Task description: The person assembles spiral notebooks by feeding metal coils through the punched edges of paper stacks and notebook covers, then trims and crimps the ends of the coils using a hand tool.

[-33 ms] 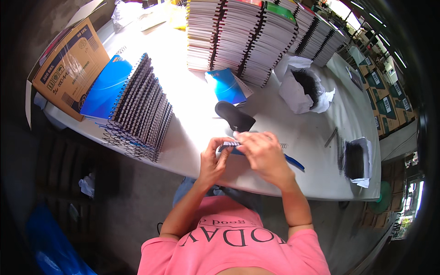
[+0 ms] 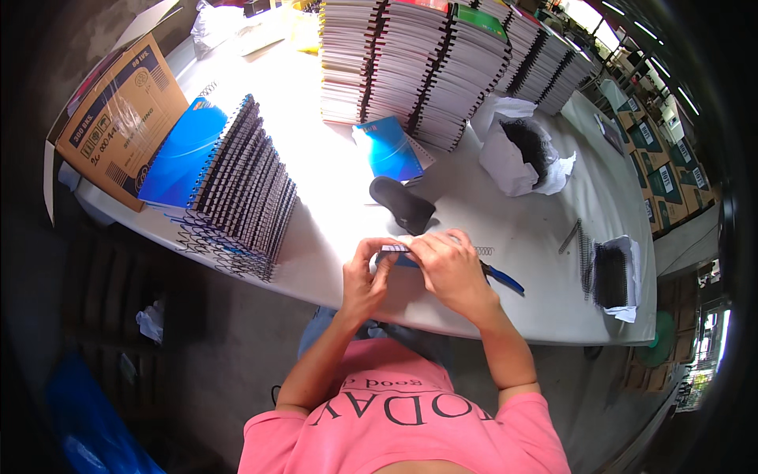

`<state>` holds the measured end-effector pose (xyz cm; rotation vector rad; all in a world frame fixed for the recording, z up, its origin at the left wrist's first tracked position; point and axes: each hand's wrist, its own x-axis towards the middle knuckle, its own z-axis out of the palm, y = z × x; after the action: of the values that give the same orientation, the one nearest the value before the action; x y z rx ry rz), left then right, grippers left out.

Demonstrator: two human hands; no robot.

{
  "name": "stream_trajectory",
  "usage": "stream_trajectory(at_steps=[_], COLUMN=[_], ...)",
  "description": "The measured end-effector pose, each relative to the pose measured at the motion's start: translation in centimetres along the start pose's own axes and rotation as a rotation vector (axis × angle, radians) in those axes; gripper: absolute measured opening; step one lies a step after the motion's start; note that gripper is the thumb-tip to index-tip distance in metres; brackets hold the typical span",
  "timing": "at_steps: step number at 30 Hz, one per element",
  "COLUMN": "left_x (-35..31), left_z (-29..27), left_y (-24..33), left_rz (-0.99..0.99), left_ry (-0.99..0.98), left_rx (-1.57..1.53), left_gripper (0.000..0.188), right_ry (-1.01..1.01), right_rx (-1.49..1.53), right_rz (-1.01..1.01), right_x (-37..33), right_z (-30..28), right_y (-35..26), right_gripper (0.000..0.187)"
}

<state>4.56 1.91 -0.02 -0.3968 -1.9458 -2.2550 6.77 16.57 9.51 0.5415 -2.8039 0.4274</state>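
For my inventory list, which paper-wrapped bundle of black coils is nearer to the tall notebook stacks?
The far coil bundle, beside the tall notebook stacks; the other bundle lies by the table's right edge.

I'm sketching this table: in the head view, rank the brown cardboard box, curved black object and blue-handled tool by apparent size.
Brown cardboard box
Curved black object
Blue-handled tool, visible part only

- 1 brown cardboard box [image 2: 120,118] at left
- 1 pale plastic bag [image 2: 213,30] beyond the box
- Brown-and-green cartons [image 2: 667,186] stacked at far right
- 1 round green object [image 2: 657,347], low at right, kind unclear
- Blue plastic sheeting [image 2: 91,415], lower left
- Crumpled whitish plastic [image 2: 151,322] near the sheeting
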Motion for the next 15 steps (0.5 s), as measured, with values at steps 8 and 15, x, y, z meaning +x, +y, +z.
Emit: stream_trajectory(at_steps=[8,15], left_x=[0.1,0.1], left_z=[-1.2,-1.5], left_y=[0.6,0.6], left_rz=[-0.078,-0.065], left_ry=[-0.057,-0.077], left_rx=[0.067,0.067], left_gripper=[0.013,0.013], right_ry=[0.049,-0.106], right_rx=[0.280,0.096], right_rz=[0.116,0.140], right_x=[1.7,1.8], right_z=[-0.1,-0.3], right_y=[-1.0,-0.9], right_gripper=[0.024,0.029])
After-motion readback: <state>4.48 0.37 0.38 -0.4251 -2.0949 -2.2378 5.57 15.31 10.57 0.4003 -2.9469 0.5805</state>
